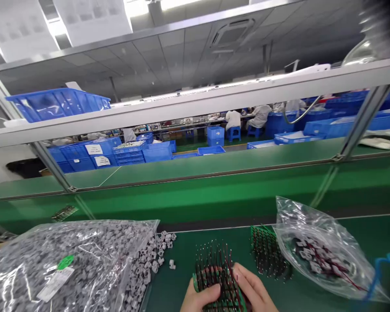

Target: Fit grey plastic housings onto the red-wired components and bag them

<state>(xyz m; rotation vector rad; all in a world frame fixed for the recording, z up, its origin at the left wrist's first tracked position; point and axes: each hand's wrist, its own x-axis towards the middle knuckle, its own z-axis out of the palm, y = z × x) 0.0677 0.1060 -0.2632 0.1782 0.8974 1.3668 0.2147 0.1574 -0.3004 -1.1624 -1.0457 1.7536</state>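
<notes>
Low in the middle of the head view is a green circuit board (240, 299) with rows of black and red wires (214, 264) standing up from it. My left hand (199, 298) grips its left side, thumb lying across the wires. On the right edge, my right hand (253, 288) is closed, fingertips against the board and its outer wires; whether it pinches a single wire I cannot tell. Behind and to the right lies a second green board with dark wires (268, 251), touched by neither hand.
A large clear bag of small grey plastic parts (84, 260) covers the left, with loose grey parts (159, 251) spilling beside it. At right lies a clear bag (325, 260) of wired parts, near a blue coiled cord (381, 264). A shelf rail (195, 102) crosses above.
</notes>
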